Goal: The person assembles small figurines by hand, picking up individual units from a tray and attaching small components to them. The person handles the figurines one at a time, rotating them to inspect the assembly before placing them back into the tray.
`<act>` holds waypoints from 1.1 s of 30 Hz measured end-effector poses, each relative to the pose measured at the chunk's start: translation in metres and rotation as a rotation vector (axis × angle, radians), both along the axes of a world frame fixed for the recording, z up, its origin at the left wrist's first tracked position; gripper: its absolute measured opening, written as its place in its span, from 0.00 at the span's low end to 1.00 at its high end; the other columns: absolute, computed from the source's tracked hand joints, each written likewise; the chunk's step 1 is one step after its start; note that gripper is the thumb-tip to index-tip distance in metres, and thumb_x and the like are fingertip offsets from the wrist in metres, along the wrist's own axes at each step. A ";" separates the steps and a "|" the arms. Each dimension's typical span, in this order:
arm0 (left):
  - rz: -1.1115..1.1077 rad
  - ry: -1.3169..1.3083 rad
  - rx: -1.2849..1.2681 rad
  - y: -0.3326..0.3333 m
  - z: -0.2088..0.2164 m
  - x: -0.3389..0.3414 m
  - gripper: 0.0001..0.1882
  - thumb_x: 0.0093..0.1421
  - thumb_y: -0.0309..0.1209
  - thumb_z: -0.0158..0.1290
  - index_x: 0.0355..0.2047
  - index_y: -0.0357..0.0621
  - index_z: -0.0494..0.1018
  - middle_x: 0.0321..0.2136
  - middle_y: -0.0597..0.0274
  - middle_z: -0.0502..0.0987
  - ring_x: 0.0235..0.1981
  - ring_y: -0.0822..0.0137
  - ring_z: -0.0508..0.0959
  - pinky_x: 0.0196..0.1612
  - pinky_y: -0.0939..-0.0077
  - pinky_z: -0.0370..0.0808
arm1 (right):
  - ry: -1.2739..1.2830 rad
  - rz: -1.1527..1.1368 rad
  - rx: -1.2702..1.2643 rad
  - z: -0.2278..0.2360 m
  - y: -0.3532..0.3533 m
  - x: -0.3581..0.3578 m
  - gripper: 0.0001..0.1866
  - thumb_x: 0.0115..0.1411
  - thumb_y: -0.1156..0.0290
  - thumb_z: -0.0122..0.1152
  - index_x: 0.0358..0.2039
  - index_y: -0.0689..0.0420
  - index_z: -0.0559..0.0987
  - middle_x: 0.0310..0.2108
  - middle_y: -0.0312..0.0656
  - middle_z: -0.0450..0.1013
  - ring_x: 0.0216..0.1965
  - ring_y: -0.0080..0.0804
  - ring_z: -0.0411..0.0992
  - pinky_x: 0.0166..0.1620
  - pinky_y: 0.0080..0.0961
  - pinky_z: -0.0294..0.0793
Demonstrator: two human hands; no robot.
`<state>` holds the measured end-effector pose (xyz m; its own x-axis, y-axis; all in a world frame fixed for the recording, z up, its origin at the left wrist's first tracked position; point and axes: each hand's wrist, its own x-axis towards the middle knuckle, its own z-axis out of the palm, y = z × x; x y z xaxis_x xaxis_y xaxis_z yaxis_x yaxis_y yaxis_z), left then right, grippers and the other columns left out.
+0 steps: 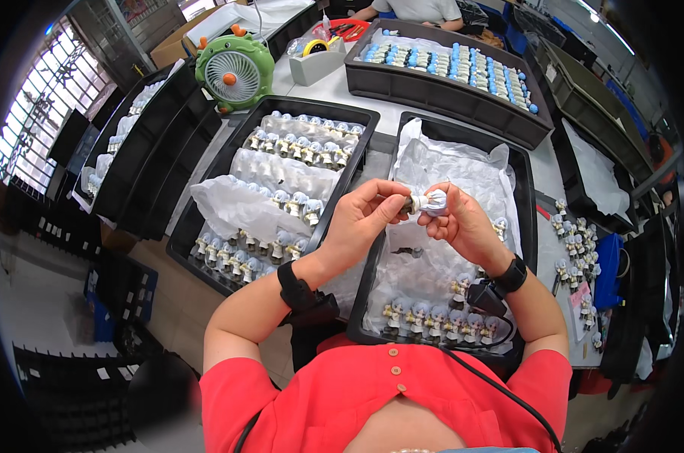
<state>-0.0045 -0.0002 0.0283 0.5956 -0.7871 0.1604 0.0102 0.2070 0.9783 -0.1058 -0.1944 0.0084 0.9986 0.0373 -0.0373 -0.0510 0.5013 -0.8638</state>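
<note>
A small figurine with pale hair (433, 201) is held lengthwise between my two hands, above the right-hand black tray (528, 226). My left hand (372, 214) pinches its dark lower end between thumb and fingers. At the pale head end, my right hand (460, 221) closes its fingers round it. Below, a row of similar figurines (436, 320) lies on white tissue paper (425, 266) near the tray's front edge. To the left, another black tray (366, 121) carries several rows of figurines, partly covered by a loose sheet of tissue (236, 204).
A green fan (235, 74) and a grey box with a tape roll (317, 66) stand at the back. Beyond, a large dark crate (448, 94) holds rows of blue-topped pieces. Loose figurines (576, 241) stand on the right near a blue bin (608, 269). Another person (421, 10) sits opposite.
</note>
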 end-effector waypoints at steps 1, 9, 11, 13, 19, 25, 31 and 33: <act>-0.009 0.008 0.009 -0.001 -0.001 0.001 0.12 0.62 0.29 0.51 0.44 0.37 0.69 0.36 0.63 0.75 0.36 0.75 0.76 0.40 0.82 0.73 | 0.014 -0.001 -0.008 0.000 0.000 0.000 0.25 0.61 0.46 0.48 0.46 0.56 0.66 0.33 0.46 0.74 0.28 0.24 0.74 0.31 0.14 0.74; -0.208 -0.172 0.310 0.003 0.001 -0.001 0.24 0.59 0.32 0.54 0.53 0.39 0.59 0.42 0.50 0.74 0.39 0.70 0.76 0.39 0.77 0.73 | -0.009 0.004 -0.507 -0.008 0.015 -0.004 0.16 0.65 0.58 0.49 0.40 0.59 0.67 0.23 0.45 0.75 0.19 0.22 0.73 0.22 0.14 0.70; -0.316 -0.163 0.356 0.009 0.011 -0.002 0.29 0.58 0.32 0.54 0.56 0.39 0.56 0.42 0.48 0.75 0.37 0.67 0.77 0.38 0.76 0.74 | 0.026 0.037 -0.436 -0.011 0.019 -0.008 0.15 0.65 0.61 0.49 0.41 0.60 0.67 0.25 0.47 0.75 0.20 0.24 0.73 0.23 0.15 0.70; -0.361 -0.109 0.297 0.017 0.003 -0.001 0.32 0.58 0.32 0.55 0.59 0.40 0.53 0.40 0.51 0.76 0.33 0.68 0.78 0.36 0.76 0.74 | -0.014 0.116 -0.427 -0.009 0.026 -0.009 0.15 0.64 0.63 0.51 0.42 0.61 0.67 0.28 0.45 0.75 0.22 0.22 0.73 0.25 0.15 0.71; -0.481 -0.395 0.520 0.060 0.034 -0.017 0.40 0.51 0.29 0.58 0.61 0.42 0.50 0.34 0.54 0.76 0.29 0.71 0.74 0.33 0.75 0.72 | -0.054 0.352 -0.331 -0.001 0.055 -0.020 0.18 0.61 0.65 0.56 0.46 0.61 0.65 0.34 0.40 0.74 0.31 0.23 0.73 0.35 0.17 0.72; -0.209 -0.264 0.520 0.130 0.027 0.005 0.22 0.52 0.28 0.57 0.49 0.41 0.70 0.34 0.62 0.75 0.34 0.75 0.72 0.38 0.80 0.71 | -0.012 0.375 -0.540 0.018 0.052 -0.018 0.16 0.61 0.69 0.55 0.48 0.60 0.69 0.38 0.41 0.74 0.38 0.25 0.73 0.42 0.20 0.71; 0.226 -0.251 0.926 0.242 0.050 0.072 0.21 0.52 0.24 0.57 0.48 0.40 0.70 0.35 0.64 0.75 0.35 0.77 0.73 0.38 0.81 0.71 | -0.065 0.598 -1.048 0.057 0.072 0.015 0.14 0.58 0.66 0.60 0.41 0.61 0.74 0.33 0.41 0.76 0.35 0.25 0.74 0.39 0.23 0.73; 0.352 -0.325 0.934 0.274 0.032 0.097 0.21 0.51 0.25 0.58 0.47 0.41 0.72 0.35 0.63 0.76 0.35 0.76 0.74 0.37 0.81 0.72 | -0.340 0.720 -1.211 0.075 0.097 0.044 0.14 0.56 0.67 0.61 0.40 0.61 0.75 0.31 0.45 0.75 0.33 0.36 0.75 0.38 0.29 0.73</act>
<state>0.0926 0.2742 0.0602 0.8521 -0.4709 -0.2282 -0.1959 -0.6914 0.6954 -0.0618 -0.0970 0.0830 0.7442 0.6435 -0.1792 0.3179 -0.5771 -0.7523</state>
